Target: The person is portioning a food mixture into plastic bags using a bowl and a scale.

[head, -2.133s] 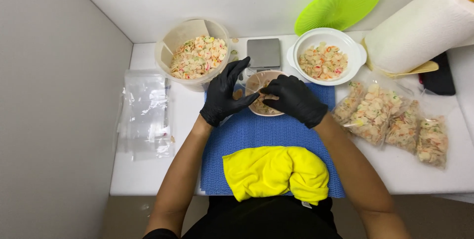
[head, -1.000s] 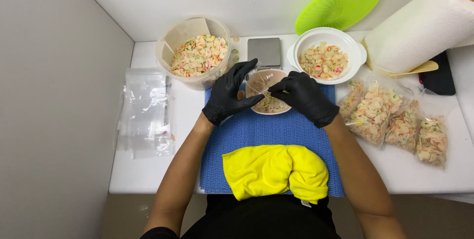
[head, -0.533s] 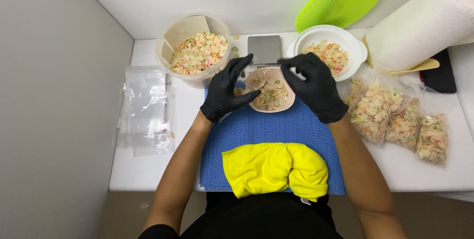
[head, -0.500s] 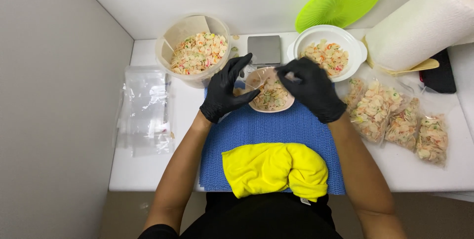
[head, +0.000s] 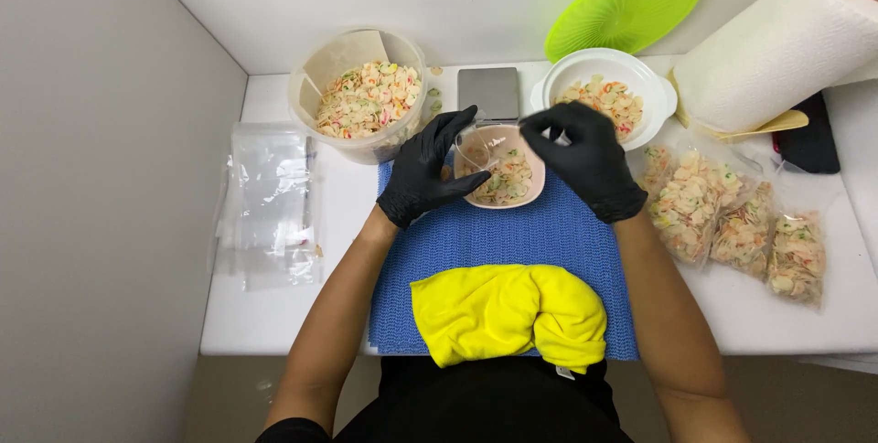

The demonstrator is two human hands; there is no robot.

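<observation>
head view: both gloved hands pinch a small clear bag (head: pixel 485 146) open over the pink bowl (head: pixel 508 178) on the blue mat (head: pixel 512 233), left hand (head: pixel 428 169) at one edge, right hand (head: pixel 585 155) at the other. if either pinch slips, i reckon the mix spills onto the surface (head: pixel 274 315).

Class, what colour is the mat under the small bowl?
Blue, with a fine woven texture; the mat shows best in the head view.

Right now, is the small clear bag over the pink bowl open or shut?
Open. The left hand and right hand hold the clear bag by its mouth, spread apart above the pink bowl.
</observation>
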